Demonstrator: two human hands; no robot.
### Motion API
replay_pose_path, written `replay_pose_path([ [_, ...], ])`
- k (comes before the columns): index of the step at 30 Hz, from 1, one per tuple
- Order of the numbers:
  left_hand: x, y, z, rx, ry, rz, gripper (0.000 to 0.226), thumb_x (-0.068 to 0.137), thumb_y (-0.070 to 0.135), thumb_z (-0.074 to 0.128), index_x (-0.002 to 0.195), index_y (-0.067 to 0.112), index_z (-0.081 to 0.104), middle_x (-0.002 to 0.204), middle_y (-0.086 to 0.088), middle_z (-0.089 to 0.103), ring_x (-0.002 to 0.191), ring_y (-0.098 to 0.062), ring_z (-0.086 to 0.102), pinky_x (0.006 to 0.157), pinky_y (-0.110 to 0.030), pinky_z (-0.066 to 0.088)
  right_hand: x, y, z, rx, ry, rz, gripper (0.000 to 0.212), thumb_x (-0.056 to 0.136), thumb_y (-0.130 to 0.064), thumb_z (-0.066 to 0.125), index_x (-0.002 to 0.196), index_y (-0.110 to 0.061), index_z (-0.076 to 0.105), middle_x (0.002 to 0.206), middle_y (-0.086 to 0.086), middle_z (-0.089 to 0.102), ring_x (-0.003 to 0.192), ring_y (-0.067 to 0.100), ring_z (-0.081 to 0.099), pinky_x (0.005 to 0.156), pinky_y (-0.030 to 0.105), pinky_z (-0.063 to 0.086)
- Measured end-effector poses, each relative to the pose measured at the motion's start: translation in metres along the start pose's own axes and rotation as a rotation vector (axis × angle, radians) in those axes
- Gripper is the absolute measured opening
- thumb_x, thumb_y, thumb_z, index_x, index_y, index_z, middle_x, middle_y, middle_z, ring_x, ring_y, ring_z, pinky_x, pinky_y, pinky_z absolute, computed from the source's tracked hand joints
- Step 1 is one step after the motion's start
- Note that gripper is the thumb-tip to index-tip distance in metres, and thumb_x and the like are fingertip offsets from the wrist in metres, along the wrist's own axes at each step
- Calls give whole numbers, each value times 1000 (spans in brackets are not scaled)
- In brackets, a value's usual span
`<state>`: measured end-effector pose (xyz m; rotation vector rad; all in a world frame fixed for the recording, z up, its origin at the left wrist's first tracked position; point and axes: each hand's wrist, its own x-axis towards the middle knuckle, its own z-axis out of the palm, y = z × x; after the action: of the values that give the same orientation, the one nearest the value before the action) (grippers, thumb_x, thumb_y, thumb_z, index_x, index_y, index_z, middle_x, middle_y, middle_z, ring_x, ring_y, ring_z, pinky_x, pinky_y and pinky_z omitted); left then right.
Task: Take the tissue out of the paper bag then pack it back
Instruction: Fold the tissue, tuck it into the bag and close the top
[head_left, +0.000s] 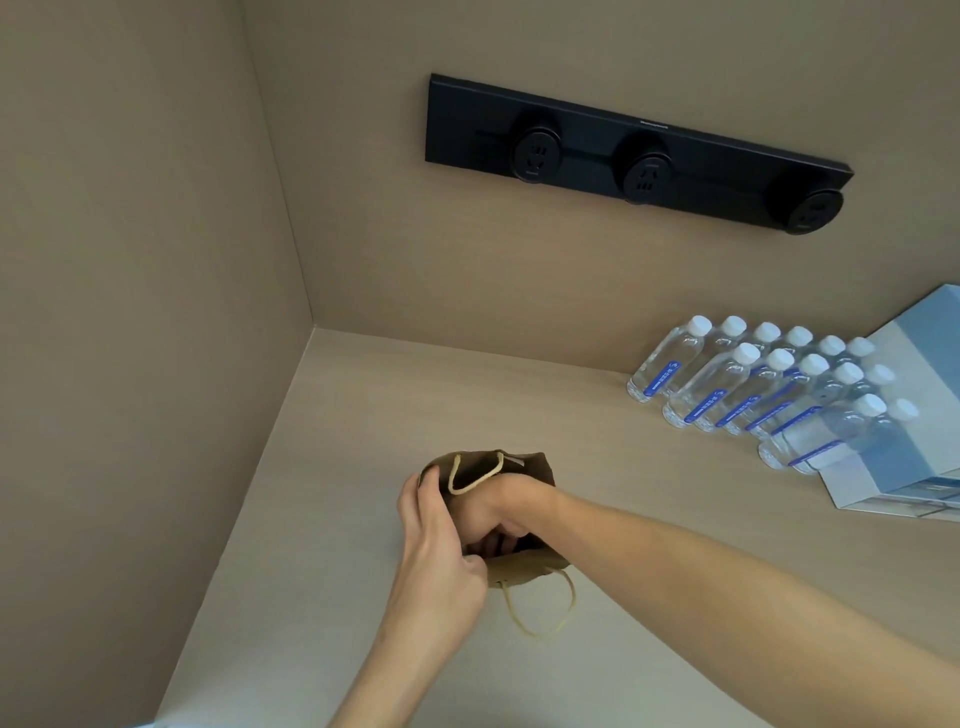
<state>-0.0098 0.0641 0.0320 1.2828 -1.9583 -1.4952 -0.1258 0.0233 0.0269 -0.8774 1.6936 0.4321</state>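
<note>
A small brown paper bag (524, 566) with pale cord handles stands on the beige counter, mouth open toward me. My left hand (436, 545) grips the bag's left rim and holds it open. My right hand (498, 512) reaches down into the bag's mouth, its fingers curled inside and partly hidden. The tissue is not visible; whether my right hand holds it cannot be made out.
Several clear water bottles (753, 384) with white caps and blue labels stand in rows at the right. A pale blue box (914, 467) lies beside them. A black socket strip (634, 150) is mounted on the back wall. A side wall closes the counter (363, 405) at the left.
</note>
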Motion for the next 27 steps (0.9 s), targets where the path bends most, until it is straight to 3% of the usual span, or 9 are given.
replay_pose_path([
  [3,1,-1,1,4,0,-2,89,76,-10,44,148,31,11,150,14,11,102,-1,38,79,-11,40,2,0,5,-39,-5,-13,25,91,-13,46,110,-3,58,89,14,57,75,27,56,77,38,51],
  [7,0,-3,2,1,-13,4,90,74,-12,44,148,30,12,148,14,13,100,3,35,69,5,37,6,3,7,-253,79,-26,22,95,-6,45,114,-7,55,102,11,51,85,24,50,88,34,48],
  [9,0,-3,1,11,-5,1,89,75,-11,45,148,29,12,149,13,13,100,3,34,70,2,36,7,5,6,-289,23,69,13,96,-7,43,93,-5,55,86,11,51,62,18,46,70,24,46],
  [11,-1,-3,0,28,7,5,88,76,-9,47,148,28,12,150,11,13,103,-3,39,77,-8,37,2,8,-4,-415,-54,98,29,99,-8,38,71,-7,46,63,8,44,39,12,38,49,17,34],
  [13,0,-1,0,41,10,7,87,77,-8,48,148,26,13,151,8,15,110,-12,46,82,-19,39,-14,8,-17,-392,-169,172,35,101,-9,39,66,-6,44,47,5,47,20,6,34,31,11,29],
  [15,1,1,0,44,8,16,85,76,-8,49,147,24,15,150,6,17,110,-12,48,81,-20,38,-33,7,-32,-353,-197,203,32,99,-6,44,68,-2,48,55,7,53,16,4,32,24,10,29],
  [20,6,2,3,53,2,41,85,75,-8,47,146,26,16,145,5,22,89,4,39,73,-18,39,-45,1,-41,-386,-93,161,28,95,-3,50,67,-1,53,39,2,50,22,8,36,28,10,31],
  [24,6,-1,2,98,-28,33,86,76,-6,47,147,29,13,147,7,18,109,-12,46,81,-20,36,-26,5,-18,-636,185,-10,31,86,5,54,57,-5,52,56,6,49,49,18,46,48,26,45],
  [27,6,-1,-1,112,-74,24,86,77,-4,46,146,32,11,150,12,15,111,-9,43,84,-20,34,-7,18,-5,-593,279,-113,8,86,2,56,91,1,63,79,10,60,75,27,59,68,31,42],
])
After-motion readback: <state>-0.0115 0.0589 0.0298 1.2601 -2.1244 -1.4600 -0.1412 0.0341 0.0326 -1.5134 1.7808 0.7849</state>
